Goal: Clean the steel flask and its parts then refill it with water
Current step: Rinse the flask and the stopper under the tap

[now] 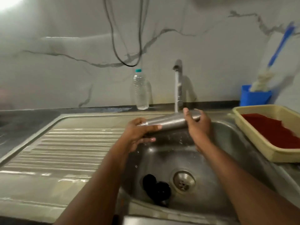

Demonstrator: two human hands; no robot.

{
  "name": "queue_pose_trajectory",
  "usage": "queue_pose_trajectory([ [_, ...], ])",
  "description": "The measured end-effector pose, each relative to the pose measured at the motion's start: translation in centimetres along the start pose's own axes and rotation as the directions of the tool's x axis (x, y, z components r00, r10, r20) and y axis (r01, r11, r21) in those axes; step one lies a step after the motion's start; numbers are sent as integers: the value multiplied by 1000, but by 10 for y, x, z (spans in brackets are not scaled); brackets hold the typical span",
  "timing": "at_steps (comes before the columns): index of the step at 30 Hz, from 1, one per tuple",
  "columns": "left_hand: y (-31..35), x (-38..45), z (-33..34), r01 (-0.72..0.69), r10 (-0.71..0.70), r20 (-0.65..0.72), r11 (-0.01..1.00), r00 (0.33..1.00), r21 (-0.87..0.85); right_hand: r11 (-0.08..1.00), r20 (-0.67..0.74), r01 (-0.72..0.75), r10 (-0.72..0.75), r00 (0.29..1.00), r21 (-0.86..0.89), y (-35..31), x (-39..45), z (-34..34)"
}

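Now mid-rinse: left hand (138, 133) and right hand (198, 125) hold the flask (170, 122) under the tap (177, 65); caps (156, 187) on the sink (227, 143) floor unwashed, refill ahead.

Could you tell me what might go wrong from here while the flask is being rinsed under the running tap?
1. The steel flask is wet and held sideways by the left hand and right hand; it might slip and drop onto the black parts in the sink.
2. Those parts lie beside the drain; flowing water could push them over it.
3. Water hitting the flask may splash toward the tray.
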State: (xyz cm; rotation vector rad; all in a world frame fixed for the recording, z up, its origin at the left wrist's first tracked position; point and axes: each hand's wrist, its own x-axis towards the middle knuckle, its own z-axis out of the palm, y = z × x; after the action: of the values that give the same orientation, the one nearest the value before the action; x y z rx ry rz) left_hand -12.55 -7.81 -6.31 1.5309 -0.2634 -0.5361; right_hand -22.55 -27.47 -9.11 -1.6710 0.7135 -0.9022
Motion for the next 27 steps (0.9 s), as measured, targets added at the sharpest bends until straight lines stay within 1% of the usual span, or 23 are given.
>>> queue_pose_trajectory([
  [2, -1, -4, -4, -14, 14, -36, 1000, 999, -5, 987, 19, 111, -110, 994, -117, 3, 0, 5],
  [4, -1, -6, -5, -27, 28, -67, 1000, 997, 15, 966, 150, 150, -119, 982, -213, 7, 1, 2],
  [5, 0, -6, 0, -40, 41, -61, 999, 997, 22, 939, 218, 176, -113, 969, -296, 6, 1, -7],
  [7, 1, -6, 4, -91, 96, -61, 993, 994, 68, 826, 331, 311, -162, 930, -470, 6, 3, -17],
  [8, 2, -5, 11, -122, 128, -56, 987, 990, 107, 758, 396, 389, -188, 899, -524, 8, 4, -21],
  [9, 1, -2, 16, -155, 166, -54, 973, 985, 171, 702, 466, 456, -198, 862, -547, 8, 2, -21],
  [11, -2, 1, 24, -218, 245, -47, 923, 968, 316, 675, 561, 525, -196, 805, -518, 7, -5, -14],
  [12, -4, 3, 27, -244, 276, -41, 900, 960, 361, 671, 575, 546, -214, 790, -501, 7, -9, -9],
  [14, -10, 10, 35, -300, 335, -36, 882, 942, 363, 671, 559, 569, -268, 785, -476, 10, -12, -4],
  [15, -12, 12, 39, -326, 358, -34, 880, 933, 345, 692, 544, 559, -279, 791, -457, 11, -15, -4],
  [17, -14, 14, 46, -350, 373, -29, 893, 928, 284, 751, 510, 489, -237, 827, -444, 12, -15, -4],
  [19, -15, 16, 52, -371, 377, 21, 900, 926, 229, 811, 477, 404, -179, 860, -424, 12, -15, -3],
  [21, -18, 17, 56, -392, 387, 66, 896, 920, 209, 873, 467, 316, -118, 877, -373, 14, -15, 1],
  [23, -21, 20, 59, -409, 400, 84, 892, 913, 194, 918, 474, 261, -94, 876, -300, 16, -16, 3],
  [27, -24, 22, 58, -426, 406, 141, 890, 903, 162, 946, 484, 241, -110, 868, -217, 13, -18, 1],
])
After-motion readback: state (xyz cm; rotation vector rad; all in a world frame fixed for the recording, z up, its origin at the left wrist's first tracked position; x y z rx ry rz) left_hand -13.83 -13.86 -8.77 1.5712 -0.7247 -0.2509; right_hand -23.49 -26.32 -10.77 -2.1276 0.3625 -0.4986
